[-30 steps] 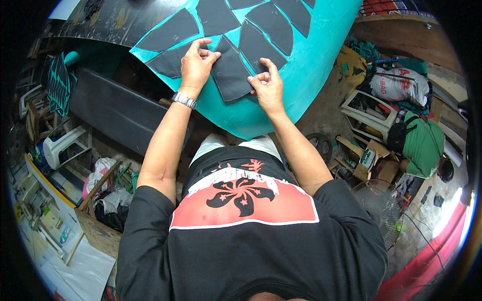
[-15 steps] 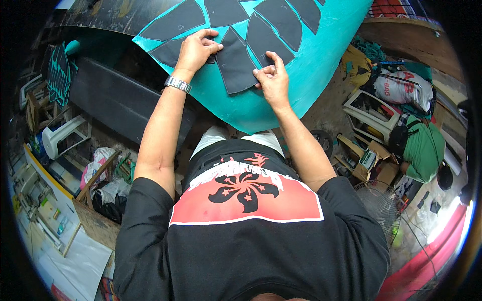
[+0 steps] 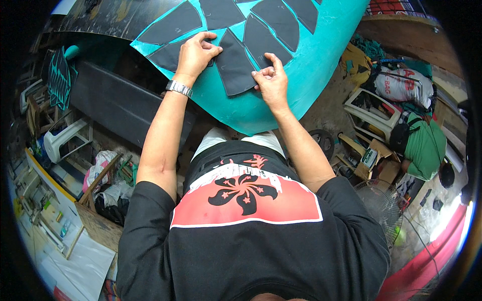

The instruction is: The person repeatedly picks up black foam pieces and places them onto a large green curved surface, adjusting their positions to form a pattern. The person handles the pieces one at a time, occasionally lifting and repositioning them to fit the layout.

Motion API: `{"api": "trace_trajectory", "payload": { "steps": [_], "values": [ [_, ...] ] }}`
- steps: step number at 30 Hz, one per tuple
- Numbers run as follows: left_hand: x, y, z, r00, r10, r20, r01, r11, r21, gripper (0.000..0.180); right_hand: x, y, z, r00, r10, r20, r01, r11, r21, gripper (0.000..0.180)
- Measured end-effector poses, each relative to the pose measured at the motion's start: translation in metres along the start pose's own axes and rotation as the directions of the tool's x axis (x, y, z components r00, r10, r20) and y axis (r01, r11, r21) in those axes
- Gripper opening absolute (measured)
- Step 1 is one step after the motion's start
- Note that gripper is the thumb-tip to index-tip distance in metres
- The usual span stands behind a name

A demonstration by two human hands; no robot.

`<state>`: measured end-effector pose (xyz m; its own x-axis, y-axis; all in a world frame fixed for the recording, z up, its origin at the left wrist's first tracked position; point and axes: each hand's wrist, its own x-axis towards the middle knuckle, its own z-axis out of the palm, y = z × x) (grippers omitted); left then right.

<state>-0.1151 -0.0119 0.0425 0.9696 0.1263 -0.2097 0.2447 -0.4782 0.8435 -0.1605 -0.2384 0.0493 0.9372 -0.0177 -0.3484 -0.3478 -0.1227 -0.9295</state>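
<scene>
A flat black cut-out piece (image 3: 234,70), wide at its near end and tapering away from me, lies over a teal sheet (image 3: 296,100). At its far left edge, my left hand (image 3: 197,57) has thumb and forefinger closed on the border. My right hand (image 3: 272,83) pinches its near right edge, with the forefinger bent up. Another black piece (image 3: 173,56) is partly covered by my left hand. Several similar pieces are spread across the sheet farther off, among them a curved black piece (image 3: 265,42) right beside the held one, with narrow teal gaps between.
A long dark padded bench (image 3: 118,103) runs to the left, near a white plastic stool (image 3: 65,140). On the right are a tipped white plastic chair (image 3: 371,113), a cardboard box (image 3: 386,165) and a standing fan (image 3: 379,203). A person in a green shirt (image 3: 426,148) is beyond them.
The view has shifted slightly. Both hands keep nearly the same hold on the black piece, with little visible movement.
</scene>
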Motion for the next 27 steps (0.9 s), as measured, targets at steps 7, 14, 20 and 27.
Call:
{"api": "trace_trajectory", "payload": {
  "steps": [7, 14, 20, 27],
  "values": [
    [-0.005, 0.006, 0.004, 1.0, 0.01, -0.016, -0.007, 0.991, 0.131, 0.039, -0.001, -0.002, 0.001, 1.0, 0.0, -0.011, 0.0, 1.0, -0.03, 0.062],
    [-0.007, 0.024, 0.007, 0.999, -0.024, -0.028, 0.033, 0.925, 0.379, 0.052, 0.0, 0.0, 0.001, 0.999, -0.04, -0.032, 0.035, 0.989, -0.141, 0.061],
    [-0.014, 0.029, 0.023, 0.979, 0.168, -0.112, -0.084, 0.846, 0.526, 0.062, -0.002, 0.0, 0.005, 0.987, -0.16, -0.035, 0.139, 0.93, -0.339, 0.059],
    [-0.024, 0.002, 0.041, 0.796, 0.576, 0.188, -0.559, 0.58, 0.593, 0.057, 0.003, -0.001, 0.005, 0.988, -0.145, -0.053, 0.119, 0.934, -0.338, 0.058]
  ]
}}
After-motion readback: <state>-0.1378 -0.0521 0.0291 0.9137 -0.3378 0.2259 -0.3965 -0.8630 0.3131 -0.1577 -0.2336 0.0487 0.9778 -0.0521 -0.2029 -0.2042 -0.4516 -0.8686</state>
